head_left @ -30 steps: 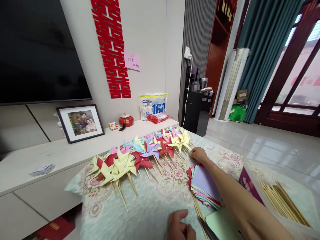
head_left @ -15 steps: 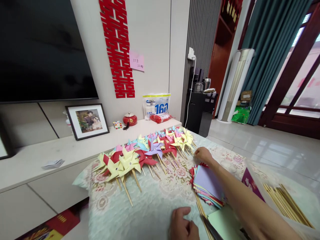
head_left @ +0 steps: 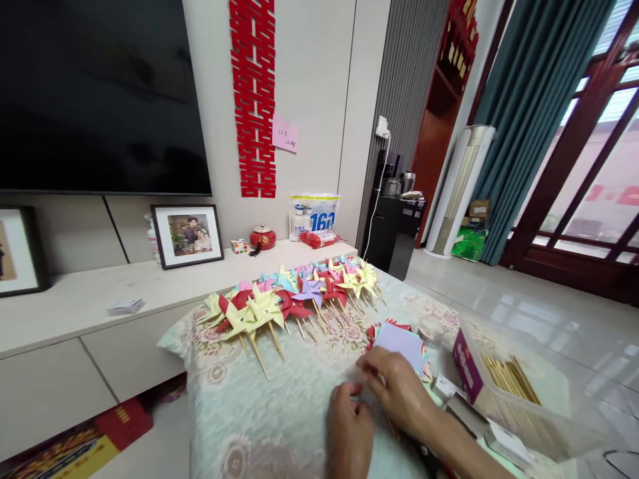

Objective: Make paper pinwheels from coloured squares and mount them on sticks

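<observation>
Low in the head view, my left hand (head_left: 350, 426) is held over the tablecloth (head_left: 279, 412), its fingers curled in. Close beside it my right hand (head_left: 399, 389) has its fingertips pinched together. Anything between the fingers of either hand is too small or hidden to make out. Just behind my right hand lies a stack of coloured paper squares (head_left: 399, 342), a lilac one on top. Farther back, a row of paper pinwheels (head_left: 309, 289) on wooden sticks lies across the table, in yellow, red, purple, pink and blue. Scissors under my right wrist are mostly covered.
At the right, a clear plastic box (head_left: 529, 419) holds wooden sticks (head_left: 512, 379). Small white boxes (head_left: 506, 442) and a round clear container (head_left: 432, 329) are near it. A white cabinet (head_left: 164, 293) along the wall bears a photo frame (head_left: 188, 261), a red pot (head_left: 262, 238) and a plastic pack (head_left: 314, 216).
My right hand has drawn back from beyond the paper stack towards my left hand. My left hand has risen slightly, fingers more curled. The view has turned a little.
</observation>
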Available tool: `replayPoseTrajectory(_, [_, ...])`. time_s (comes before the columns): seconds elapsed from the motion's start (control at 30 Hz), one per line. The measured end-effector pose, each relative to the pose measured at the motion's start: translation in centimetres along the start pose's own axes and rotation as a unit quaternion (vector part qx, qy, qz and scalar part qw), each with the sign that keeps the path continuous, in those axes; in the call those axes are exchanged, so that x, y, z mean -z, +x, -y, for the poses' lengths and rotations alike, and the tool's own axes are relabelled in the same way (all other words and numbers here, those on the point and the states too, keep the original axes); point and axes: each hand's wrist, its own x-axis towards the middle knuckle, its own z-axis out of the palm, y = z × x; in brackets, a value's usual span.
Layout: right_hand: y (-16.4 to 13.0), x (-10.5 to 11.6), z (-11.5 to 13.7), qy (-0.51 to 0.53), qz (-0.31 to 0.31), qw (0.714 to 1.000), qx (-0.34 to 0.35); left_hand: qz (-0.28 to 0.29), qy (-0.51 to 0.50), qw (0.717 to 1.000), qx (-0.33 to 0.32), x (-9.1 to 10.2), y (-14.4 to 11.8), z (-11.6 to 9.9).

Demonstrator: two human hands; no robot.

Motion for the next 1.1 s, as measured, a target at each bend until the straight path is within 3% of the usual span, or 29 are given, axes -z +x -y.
replayPoseTrajectory(0.13, [-5.7,-1.4,2.3,0.04,0.001,0.996,0.073,0.0,-0.07,0.997,-0.03,0.4,-1.3,-0.8])
replayPoseTrajectory(0.23, [-7.8,-0.7,2.5,0.059,-0.024,0.993,0.102,0.01,-0.076,0.997,-0.024,0.7,-1.7,-0.9])
replayPoseTrajectory(0.33, [-9.1,0.7,2.4,0.058,-0.009,0.995,0.075,0.007,-0.035,0.999,-0.031,0.7,-1.7,-1.2])
replayPoseTrajectory(0.43, [-10.4,1.4,2.6,0.054,0.048,0.997,0.031,0.007,-0.016,1.0,-0.015,0.6,-1.6,-1.6])
replayPoseTrajectory(0.53, [-11.2,1.5,3.1,0.071,0.089,0.993,0.03,0.013,-0.012,1.0,-0.002,0.5,-1.5,-1.9])
replayPoseTrajectory(0.7, [-9.7,3.2,2.1,0.078,0.1,0.99,0.055,0.02,-0.002,1.0,0.005,0.4,-1.4,-1.8])
replayPoseTrajectory(0.83, [-7.0,5.4,-1.8,0.013,-0.021,1.0,0.005,0.015,0.002,1.0,0.006,0.4,-1.3,-1.9])
replayPoseTrajectory(0.9, [-5.6,6.0,-3.9,-0.048,-0.044,0.997,-0.05,0.012,0.001,1.0,0.007,0.3,-1.4,-1.9])
replayPoseTrajectory(1.0, [-3.7,5.8,-6.1,-0.11,-0.037,0.987,-0.108,0.015,-0.001,1.0,0.005,0.2,-1.4,-2.0])
replayPoseTrajectory(1.1, [-2.1,4.8,-7.1,-0.13,-0.004,0.985,-0.111,0.015,0.0,1.0,0.006,0.2,-1.4,-2.1])
